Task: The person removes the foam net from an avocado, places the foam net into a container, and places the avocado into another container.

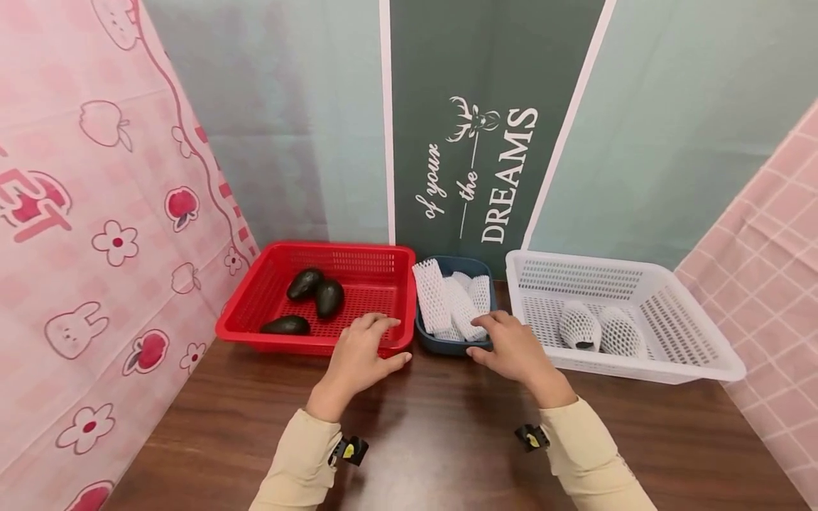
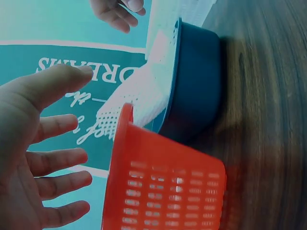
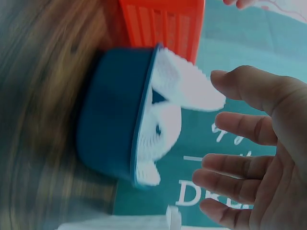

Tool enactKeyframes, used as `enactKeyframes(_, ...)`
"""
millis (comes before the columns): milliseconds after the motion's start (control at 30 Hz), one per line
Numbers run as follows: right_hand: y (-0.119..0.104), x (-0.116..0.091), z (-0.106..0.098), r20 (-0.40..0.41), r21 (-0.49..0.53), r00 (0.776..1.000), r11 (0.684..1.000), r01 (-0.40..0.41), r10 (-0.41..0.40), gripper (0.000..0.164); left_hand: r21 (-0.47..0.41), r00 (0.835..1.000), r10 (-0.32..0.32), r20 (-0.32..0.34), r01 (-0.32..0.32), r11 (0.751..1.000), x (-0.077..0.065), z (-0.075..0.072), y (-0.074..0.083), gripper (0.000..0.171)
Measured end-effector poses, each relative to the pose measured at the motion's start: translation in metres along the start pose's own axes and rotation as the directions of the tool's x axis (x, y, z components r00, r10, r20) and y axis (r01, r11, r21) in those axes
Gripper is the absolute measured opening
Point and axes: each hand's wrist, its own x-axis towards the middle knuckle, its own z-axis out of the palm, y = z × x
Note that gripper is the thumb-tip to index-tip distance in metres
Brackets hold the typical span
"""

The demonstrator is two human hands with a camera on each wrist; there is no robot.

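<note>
My left hand (image 1: 366, 355) hovers over the near right corner of a red basket (image 1: 275, 342), fingers spread and holding nothing. Inside that basket lie three dark avocados, one an avocado (image 1: 329, 298) near its middle. My right hand (image 1: 513, 348) is at the near right side of a small blue bin (image 1: 450, 346), its fingers parted and relaxed with nothing in them. White foam net sleeves (image 1: 432, 294) fill the bin, one leaning up over its left rim. In the right wrist view the foam sleeves (image 3: 180, 84) stand apart from the fingertips.
To the right stands a white basket (image 1: 696, 372) with two net-wrapped fruits (image 1: 580, 326) in it. Red basket, blue bin and white basket form a row on the brown wooden table (image 1: 422, 440). A printed cloth (image 1: 300, 142) hangs behind, with pink cloths at both sides.
</note>
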Motion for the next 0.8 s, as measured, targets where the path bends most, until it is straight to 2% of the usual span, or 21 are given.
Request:
enactKeyframes(267,0.025,-0.006,-0.006,0.008,0.037,0.998,0.997,-0.062,0.061,0.047,0.036,0.999,-0.015,0.03,0.014,0.999,0.011,0.006,0.014,0.051)
enactKeyframes(500,0.046,-0.009,-0.01,0.052,0.038,0.989,0.99,-0.138,0.136,0.048,0.046,0.997,0.033,0.074,-0.037,0.998,0.019,0.016,0.028,0.051)
enactKeyframes(800,0.065,-0.011,-0.019,0.06,0.045,0.987,0.987,-0.153,0.151,0.05,0.043,0.991,0.072,0.109,-0.078,0.996,0.024,0.028,0.039,0.048)
